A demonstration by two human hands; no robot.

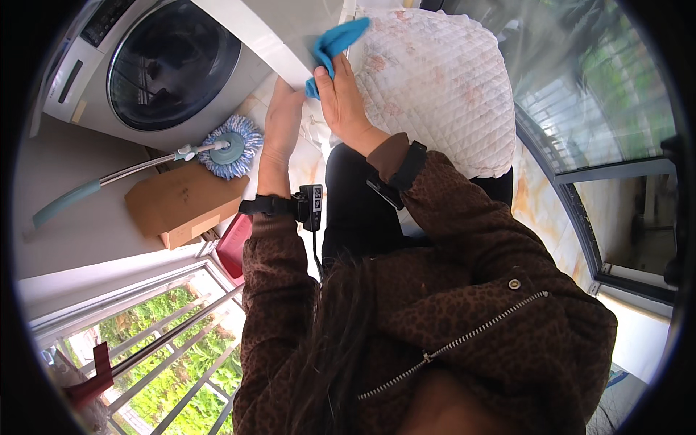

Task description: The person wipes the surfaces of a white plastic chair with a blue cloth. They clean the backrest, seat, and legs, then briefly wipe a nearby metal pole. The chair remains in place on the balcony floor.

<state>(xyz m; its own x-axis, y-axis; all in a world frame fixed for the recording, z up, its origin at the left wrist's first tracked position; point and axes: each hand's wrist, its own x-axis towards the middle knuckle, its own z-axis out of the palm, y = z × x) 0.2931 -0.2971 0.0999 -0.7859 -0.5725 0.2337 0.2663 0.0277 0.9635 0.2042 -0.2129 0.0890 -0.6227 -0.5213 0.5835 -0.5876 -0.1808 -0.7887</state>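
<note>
My right hand [342, 103] holds a blue cloth [340, 41], part of it bunched under the thumb and the rest standing up past the fingers. The cloth lies at the corner of a white panel [255, 30] that reaches down from the top of the view. My left hand [283, 122] is at the panel's lower end, slightly blurred. Its fingertips are hidden behind the panel, so their grip cannot be seen. Just right of my right hand is a white quilted cover [440, 87] with a faint floral print.
A front-loading washing machine [174, 65] stands at upper left. A spin mop [228, 147] rests over a cardboard box [185, 196], near a red plastic container [235, 247]. A barred window [174, 348] is at lower left. On the right is a dark-framed glass door [587, 81].
</note>
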